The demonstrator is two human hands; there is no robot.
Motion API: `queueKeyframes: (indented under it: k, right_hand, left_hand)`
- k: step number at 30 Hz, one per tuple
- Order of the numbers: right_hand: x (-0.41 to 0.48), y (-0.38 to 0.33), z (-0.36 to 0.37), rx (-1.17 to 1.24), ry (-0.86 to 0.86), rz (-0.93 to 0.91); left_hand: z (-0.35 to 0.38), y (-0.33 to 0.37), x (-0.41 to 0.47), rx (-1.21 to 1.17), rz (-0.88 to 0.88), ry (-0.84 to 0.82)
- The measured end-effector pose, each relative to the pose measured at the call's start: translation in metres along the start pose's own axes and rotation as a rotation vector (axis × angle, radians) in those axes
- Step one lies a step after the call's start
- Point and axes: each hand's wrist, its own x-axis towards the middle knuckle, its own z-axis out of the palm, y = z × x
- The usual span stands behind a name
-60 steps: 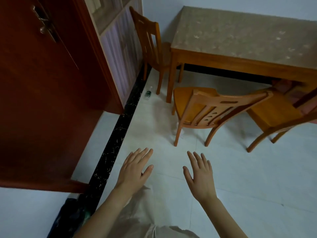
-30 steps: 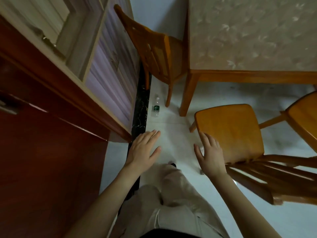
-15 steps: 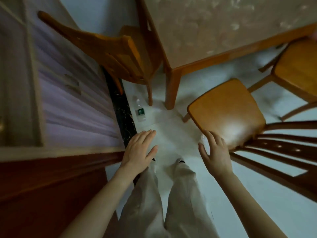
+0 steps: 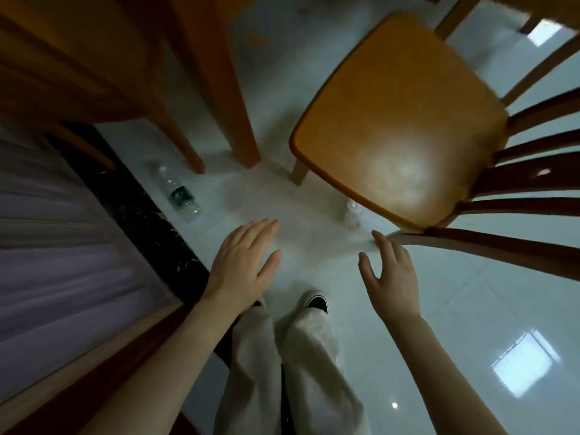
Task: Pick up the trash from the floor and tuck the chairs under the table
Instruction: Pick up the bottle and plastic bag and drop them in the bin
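A clear plastic bottle with a green label point(image 4: 179, 193) lies on the white tiled floor beside the black border strip. A second small clear piece of trash point(image 4: 353, 213) sits on the floor, partly hidden under the front edge of a wooden chair's seat point(image 4: 398, 120). My left hand point(image 4: 243, 262) hovers open above the floor, right of and nearer than the bottle. My right hand point(image 4: 389, 274) is open too, its fingertips close to the chair's back rail and the small trash. Both hands hold nothing.
A table leg point(image 4: 232, 89) and another chair's leg point(image 4: 185, 146) stand just behind the bottle. A cabinet front point(image 4: 62, 246) fills the left side. The chair's dark back slats point(image 4: 527, 171) spread at right. My feet and pale trousers point(image 4: 292, 356) are below.
The view has dropped closer to the floor and moved forward. The bottle and chair seat now look larger and nearer. Both hands stay open and have lowered toward the floor.
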Motion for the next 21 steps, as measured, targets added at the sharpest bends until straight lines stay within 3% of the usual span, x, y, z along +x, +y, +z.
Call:
queueKeyframes:
  k: [7,11,17,21]
  right_hand:
    - [0.092,0.132,0.175,-0.03,-0.068,0.01]
    - [0.148,0.196,0.252,-0.075,-0.024,0.047]
    - [0.202,0.249,0.314,-0.181,0.04,0.078]
    - [0.214,0.263,0.339,-0.089,-0.007,0.064]
  left_hand:
    - [0.182,-0.086,0.104,0.013,0.054,0.013]
    - [0.266,-0.129,0.148,0.052,0.124,0.003]
    - [0.33,-0.172,0.186,0.078,0.159,0.002]
    - [0.347,-0.187,0.194,0.063,0.156,0.022]
